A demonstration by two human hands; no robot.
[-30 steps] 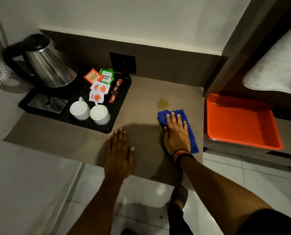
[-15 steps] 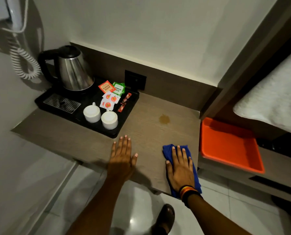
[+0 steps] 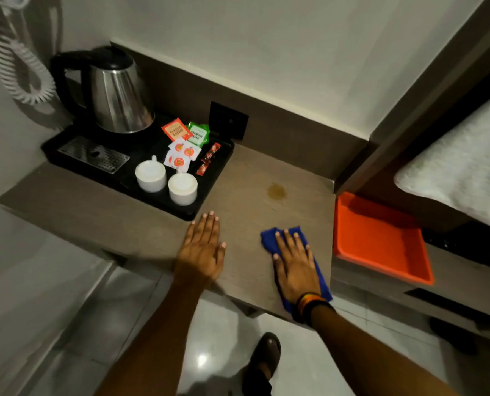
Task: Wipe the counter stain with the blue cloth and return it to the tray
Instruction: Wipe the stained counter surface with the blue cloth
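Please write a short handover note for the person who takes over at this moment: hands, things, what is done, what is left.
Left hand: flat on the wooden counter, empty.
Right hand: flat on the blue cloth, pressing it near the counter's front edge.
Brown stain: visible, uncovered, beyond the cloth.
Orange plastic tray: right of the counter, empty.
Done: cloth on counter.
Left: wipe the stain, put the cloth in the tray.

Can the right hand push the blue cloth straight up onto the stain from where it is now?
Probably yes. The right hand lies flat on the blue cloth, and only bare counter shows between it and the stain. The cups and black tray sit off to the left.
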